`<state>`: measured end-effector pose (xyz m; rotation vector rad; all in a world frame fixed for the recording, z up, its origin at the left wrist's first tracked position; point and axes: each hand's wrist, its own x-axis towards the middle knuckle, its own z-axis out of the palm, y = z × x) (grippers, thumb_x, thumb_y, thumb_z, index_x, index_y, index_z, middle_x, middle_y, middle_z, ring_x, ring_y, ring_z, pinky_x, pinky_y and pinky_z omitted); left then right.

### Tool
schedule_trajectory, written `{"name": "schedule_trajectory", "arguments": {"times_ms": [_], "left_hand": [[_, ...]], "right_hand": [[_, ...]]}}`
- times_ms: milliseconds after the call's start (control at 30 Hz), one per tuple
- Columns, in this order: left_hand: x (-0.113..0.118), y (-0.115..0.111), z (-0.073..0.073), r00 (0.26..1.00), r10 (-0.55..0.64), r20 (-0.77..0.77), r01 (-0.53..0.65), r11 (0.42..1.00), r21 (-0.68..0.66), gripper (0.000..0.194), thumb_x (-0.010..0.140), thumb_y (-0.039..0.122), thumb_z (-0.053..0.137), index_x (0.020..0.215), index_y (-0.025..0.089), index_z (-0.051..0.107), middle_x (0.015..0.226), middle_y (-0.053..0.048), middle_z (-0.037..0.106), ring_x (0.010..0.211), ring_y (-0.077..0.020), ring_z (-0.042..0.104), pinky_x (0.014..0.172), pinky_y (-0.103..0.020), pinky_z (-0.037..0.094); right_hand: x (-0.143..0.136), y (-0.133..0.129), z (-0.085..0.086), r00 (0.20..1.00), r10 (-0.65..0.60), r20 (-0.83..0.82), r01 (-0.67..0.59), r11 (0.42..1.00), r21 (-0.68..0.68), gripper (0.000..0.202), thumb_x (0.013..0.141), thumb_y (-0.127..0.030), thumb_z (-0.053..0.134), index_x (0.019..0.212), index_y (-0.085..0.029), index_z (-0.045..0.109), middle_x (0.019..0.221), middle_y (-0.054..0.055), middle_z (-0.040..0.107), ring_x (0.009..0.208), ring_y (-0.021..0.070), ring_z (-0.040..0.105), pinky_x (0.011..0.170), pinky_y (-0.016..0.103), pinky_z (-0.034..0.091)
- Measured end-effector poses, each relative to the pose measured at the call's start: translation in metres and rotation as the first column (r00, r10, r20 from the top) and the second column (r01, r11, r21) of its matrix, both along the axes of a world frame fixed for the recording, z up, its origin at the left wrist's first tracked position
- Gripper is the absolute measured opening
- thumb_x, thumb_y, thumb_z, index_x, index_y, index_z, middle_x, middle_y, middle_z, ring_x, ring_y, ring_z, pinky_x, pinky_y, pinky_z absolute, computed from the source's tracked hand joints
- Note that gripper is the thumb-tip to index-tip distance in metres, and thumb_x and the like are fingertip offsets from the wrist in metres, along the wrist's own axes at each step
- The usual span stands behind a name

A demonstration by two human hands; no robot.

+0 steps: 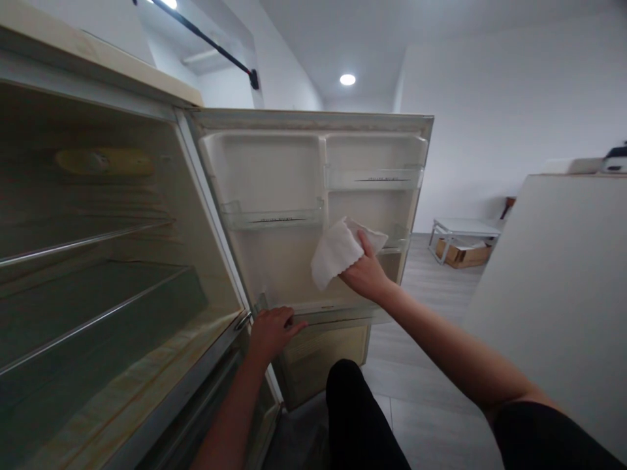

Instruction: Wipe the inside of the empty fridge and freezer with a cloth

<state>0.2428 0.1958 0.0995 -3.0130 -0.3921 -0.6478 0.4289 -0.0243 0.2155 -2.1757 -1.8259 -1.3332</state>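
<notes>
The upper fridge door (274,261) stands wide open, its inner side facing me. My right hand (363,271) is closed on a white cloth (336,251), held in front of the door's middle, with its thumb on top of the fabric. Whether the cloth touches the door is hard to tell. Down at the door's lower left, my left hand (274,329) rests at the clear bottom shelf (343,316), fingers curled over its edge; the fingertips are partly hidden. Higher up are a clear left shelf (277,219) and a clear right shelf (375,179).
The open fridge compartment (196,281) with glass shelves fills the left. Below, a lower door (318,365) also stands open. My knee (347,391) is near it. A white cabinet (548,281) stands at right, and a low table (465,227) with a cardboard box (463,253) behind.
</notes>
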Motion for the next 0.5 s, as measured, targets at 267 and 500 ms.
{"name": "schedule_trajectory", "arguments": {"times_ms": [267, 500], "left_hand": [[0.001, 0.002, 0.0, 1.0, -0.017, -0.014, 0.017, 0.999, 0.027, 0.041, 0.101, 0.056, 0.048, 0.079, 0.024, 0.06, 0.083, -0.004, 0.074, 0.082, -0.0274, 0.071, 0.082, -0.041, 0.043], [0.005, -0.001, 0.0, 1.0, -0.002, -0.004, 0.002, 0.999, 0.035, 0.043, 0.101, 0.059, 0.049, 0.078, 0.024, 0.059, 0.082, -0.004, 0.073, 0.082, -0.0279, 0.07, 0.081, -0.041, 0.042]], "right_hand": [[0.014, -0.002, -0.003, 0.978, -0.147, -0.147, 0.158, 0.985, 0.065, 0.049, 0.104, -0.022, 0.041, 0.149, -0.025, 0.061, 0.154, 0.015, 0.055, 0.146, 0.0339, 0.044, 0.127, 0.058, 0.025], [0.056, -0.057, -0.005, 0.88, -0.355, -0.316, 0.421, 0.89, 0.173, 0.039, 0.1, -0.024, 0.045, 0.122, -0.016, 0.077, 0.123, 0.022, 0.072, 0.117, 0.0382, 0.062, 0.107, 0.062, 0.042]]}}
